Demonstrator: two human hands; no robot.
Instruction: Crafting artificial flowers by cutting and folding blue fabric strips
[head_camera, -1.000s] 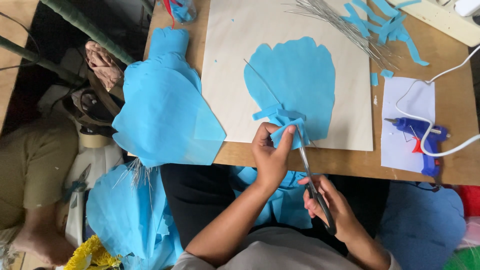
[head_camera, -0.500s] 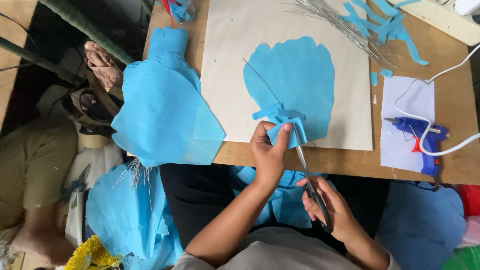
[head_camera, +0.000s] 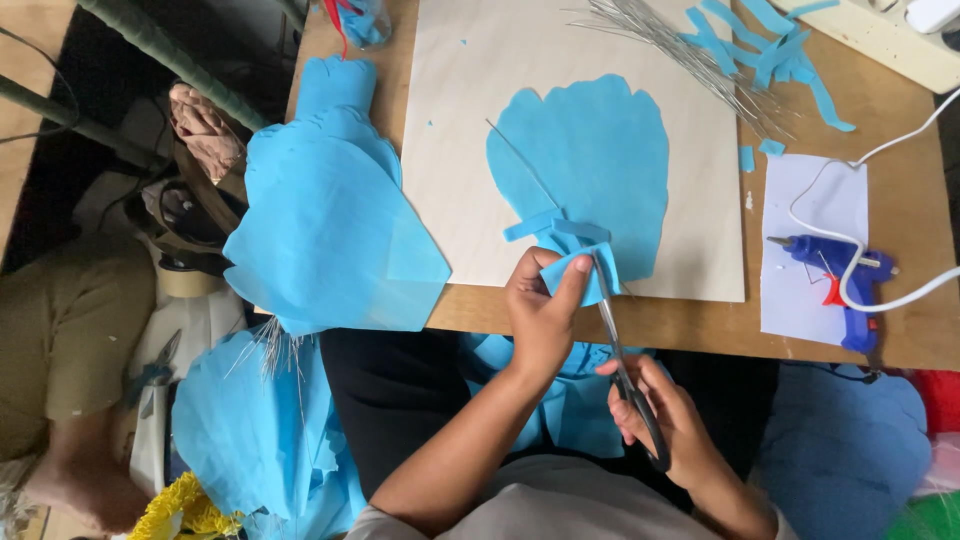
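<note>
scissors (head_camera: 622, 355), blades toward table's far edge

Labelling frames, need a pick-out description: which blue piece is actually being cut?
Start at the pale board on the wooden table; a large blue petal sheet lies flat on it. At its lower edge, the left hand pinches a small folded blue piece, with the scissors in the right hand at it. It alone is lifted and folded.

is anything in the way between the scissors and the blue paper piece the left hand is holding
Nothing visible. The scissors in the right hand already reach the folded blue paper piece pinched by the left hand.
</note>
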